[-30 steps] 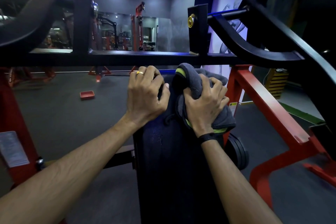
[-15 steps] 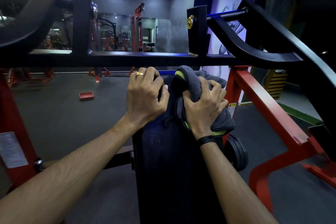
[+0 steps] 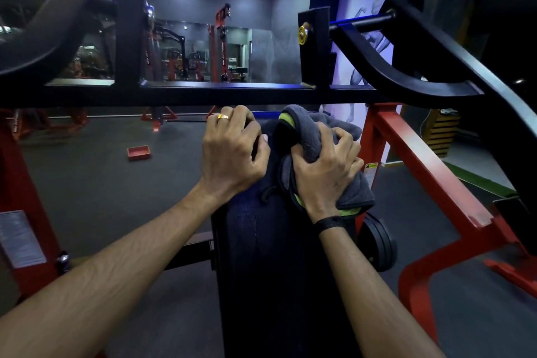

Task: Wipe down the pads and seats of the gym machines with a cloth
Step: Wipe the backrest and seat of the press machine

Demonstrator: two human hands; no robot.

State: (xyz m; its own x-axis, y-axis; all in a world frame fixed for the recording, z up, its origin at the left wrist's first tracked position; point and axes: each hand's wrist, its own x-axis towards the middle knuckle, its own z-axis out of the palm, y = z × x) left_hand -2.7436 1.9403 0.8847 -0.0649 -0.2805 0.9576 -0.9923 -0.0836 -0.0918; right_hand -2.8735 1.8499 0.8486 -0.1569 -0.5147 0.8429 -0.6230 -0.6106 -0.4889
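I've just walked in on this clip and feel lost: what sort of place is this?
Most likely a commercial gym. A black padded machine pad sits in a red steel frame, black weight plates hang beside it, and more red machines stand by the far wall.

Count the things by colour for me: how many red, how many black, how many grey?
Red: 2, the small tray on the floor and the machine's frame
Black: 2, the pad and the wristband
Grey: 1, the cloth
Total: 5
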